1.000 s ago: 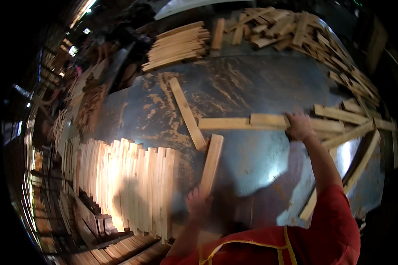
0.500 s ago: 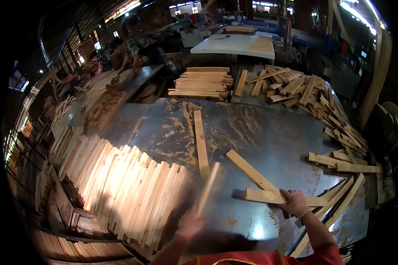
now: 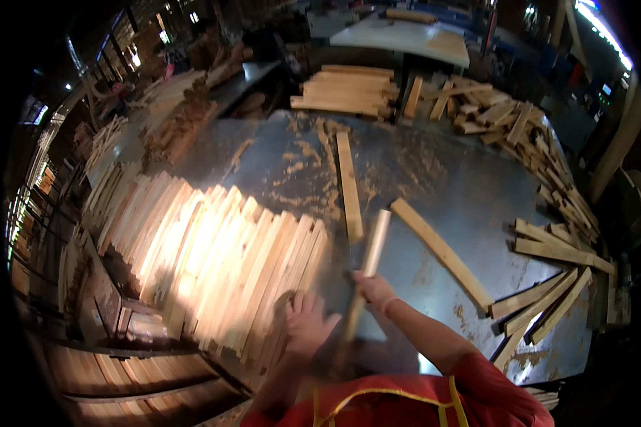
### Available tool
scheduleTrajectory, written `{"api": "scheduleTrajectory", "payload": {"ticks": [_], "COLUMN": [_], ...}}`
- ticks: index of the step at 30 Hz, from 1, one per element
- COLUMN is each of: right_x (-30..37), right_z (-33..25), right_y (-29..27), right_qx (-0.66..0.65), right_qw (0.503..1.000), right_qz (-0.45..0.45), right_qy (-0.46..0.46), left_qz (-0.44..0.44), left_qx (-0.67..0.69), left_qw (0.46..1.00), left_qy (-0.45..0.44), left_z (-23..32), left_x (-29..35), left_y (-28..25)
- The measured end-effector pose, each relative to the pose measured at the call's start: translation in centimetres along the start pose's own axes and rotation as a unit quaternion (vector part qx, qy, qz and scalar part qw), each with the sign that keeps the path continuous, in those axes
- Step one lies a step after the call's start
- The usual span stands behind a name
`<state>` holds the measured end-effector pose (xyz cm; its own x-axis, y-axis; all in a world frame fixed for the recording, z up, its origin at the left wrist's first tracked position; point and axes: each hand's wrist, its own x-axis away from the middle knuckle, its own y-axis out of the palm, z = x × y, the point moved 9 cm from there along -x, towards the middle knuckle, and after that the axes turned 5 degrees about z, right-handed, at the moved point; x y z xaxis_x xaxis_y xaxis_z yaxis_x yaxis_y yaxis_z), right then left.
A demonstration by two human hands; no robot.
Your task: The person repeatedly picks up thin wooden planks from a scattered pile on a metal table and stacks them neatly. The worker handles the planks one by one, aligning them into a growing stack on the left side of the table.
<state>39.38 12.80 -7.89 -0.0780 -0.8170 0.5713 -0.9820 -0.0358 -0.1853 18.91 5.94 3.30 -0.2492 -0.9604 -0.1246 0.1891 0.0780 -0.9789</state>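
Note:
My right hand (image 3: 377, 290) is closed round a narrow wooden strip (image 3: 377, 242), which stands tilted on its edge above the metal table. Its lower end is blurred. My left hand (image 3: 309, 324) has its fingers spread and lies against the near right end of a long row of wooden strips (image 3: 263, 256), packed side by side. Beyond my hands, one loose wooden strip (image 3: 349, 186) lies lengthwise on the table. A longer strip (image 3: 441, 252) lies slanted to the right of my right hand.
The dark metal table (image 3: 292, 146) is streaked with sawdust. At the right lie several fanned strips (image 3: 545, 302) and a heap of wood pieces (image 3: 506, 114). A neat wood stack (image 3: 345, 91) sits at the far edge. Wooden boards (image 3: 135, 373) lie below left.
My right hand has moved left and now holds a strip upright on edge in front of me. My left hand has let go of its strip and rests spread by the row. The view has shifted.

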Motion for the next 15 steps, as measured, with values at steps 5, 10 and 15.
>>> {"api": "scheduleTrajectory", "payload": {"ticks": [5, 10, 15], "right_x": [0.5, -6.7, -11.7], "right_z": [-4.7, -13.8, -17.0], "right_y": [9.9, 1.2, -0.9], "right_qx": [0.371, 0.410, 0.470], "right_qw": [0.823, 0.879, 0.834], "right_qz": [-0.208, 0.075, 0.190], "right_qy": [-0.378, -0.230, -0.215], "left_qz": [0.083, 0.082, 0.097], "left_qx": [-0.077, -0.113, -0.150], "left_qw": [0.993, 0.989, 0.984], "left_qy": [-0.014, -0.048, 0.008], "left_z": [-3.2, -6.0, -6.0], "left_x": [0.7, 0.9, 0.2], "left_y": [1.1, 0.0, 1.1]}}
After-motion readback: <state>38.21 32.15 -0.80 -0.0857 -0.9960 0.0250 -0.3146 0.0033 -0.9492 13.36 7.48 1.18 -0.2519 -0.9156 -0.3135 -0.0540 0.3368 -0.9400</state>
